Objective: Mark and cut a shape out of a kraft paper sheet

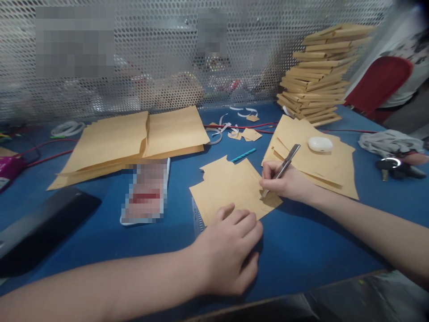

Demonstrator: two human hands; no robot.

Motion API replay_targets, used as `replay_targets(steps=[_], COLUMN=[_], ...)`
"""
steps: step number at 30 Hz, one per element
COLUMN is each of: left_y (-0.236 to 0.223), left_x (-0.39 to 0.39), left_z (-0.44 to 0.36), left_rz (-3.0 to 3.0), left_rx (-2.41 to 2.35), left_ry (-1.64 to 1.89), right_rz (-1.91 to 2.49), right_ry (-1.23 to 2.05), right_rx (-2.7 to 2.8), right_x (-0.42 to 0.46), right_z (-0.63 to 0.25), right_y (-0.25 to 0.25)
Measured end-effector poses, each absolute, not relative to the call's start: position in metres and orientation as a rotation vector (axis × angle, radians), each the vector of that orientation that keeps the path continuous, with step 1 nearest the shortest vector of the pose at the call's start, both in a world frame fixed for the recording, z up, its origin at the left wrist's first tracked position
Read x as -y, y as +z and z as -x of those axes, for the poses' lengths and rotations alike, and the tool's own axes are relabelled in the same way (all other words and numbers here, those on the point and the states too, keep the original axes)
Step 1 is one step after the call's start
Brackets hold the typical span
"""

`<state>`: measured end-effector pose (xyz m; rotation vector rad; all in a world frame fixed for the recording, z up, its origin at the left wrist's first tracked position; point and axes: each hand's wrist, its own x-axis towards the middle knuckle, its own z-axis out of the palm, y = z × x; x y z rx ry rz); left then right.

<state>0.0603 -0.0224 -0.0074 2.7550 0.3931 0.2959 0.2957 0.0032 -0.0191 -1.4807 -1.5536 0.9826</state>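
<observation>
My right hand (276, 179) is closed around a slim metal utility knife (286, 162), its blade tip down at the right part of a brown kraft paper piece (231, 188). The far edge of that paper is stepped and notched. My left hand (233, 246) lies palm down with its fingers spread, fingertips on the paper's near edge, holding nothing. From under the paper's left corner a clear ruler (197, 218) shows in part. Just beyond the paper lies a blue twisted stick (243, 155). More brown paper sheets (311, 167) lie beside my right hand, with a white earbud case (320, 144) on top.
A tall stack of folded brown envelopes (315, 80) leans at the back right. Large brown envelopes (110, 138), a phone (147, 192) and a dark case (47, 228) lie left. Paper scraps (251, 134), a red cable (248, 126) and keys (389, 165) lie about. A perforated metal panel (161, 58) closes the back.
</observation>
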Motion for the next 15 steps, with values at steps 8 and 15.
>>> replay_targets(steps=[8,15], left_y=[-0.01,-0.01], left_x=[0.021,0.021], left_z=[-0.06,-0.059], left_rz=[-2.762,-2.761], left_rx=[-0.387,-0.39], left_ry=[0.321,0.337], right_rz=[1.456,1.216], right_ry=[1.029,1.329], right_rx=[1.496,1.099], right_x=[-0.003,-0.004], right_z=[-0.294,-0.295], right_y=[-0.015,-0.008])
